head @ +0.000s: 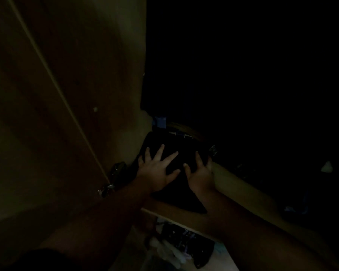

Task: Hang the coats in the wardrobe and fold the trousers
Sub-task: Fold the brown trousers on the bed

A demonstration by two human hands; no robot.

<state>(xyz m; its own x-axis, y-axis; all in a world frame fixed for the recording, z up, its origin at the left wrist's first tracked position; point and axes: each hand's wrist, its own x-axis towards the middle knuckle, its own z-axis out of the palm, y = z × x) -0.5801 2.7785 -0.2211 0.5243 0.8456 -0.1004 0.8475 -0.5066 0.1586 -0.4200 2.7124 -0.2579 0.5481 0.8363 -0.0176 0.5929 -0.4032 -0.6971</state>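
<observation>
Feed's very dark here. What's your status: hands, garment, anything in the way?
Left hand flat, fingers spread on dark folded garment. Right hand on its right side, grip unclear. Garment on wardrobe shelf. Blue item behind; too dark otherwise.
</observation>
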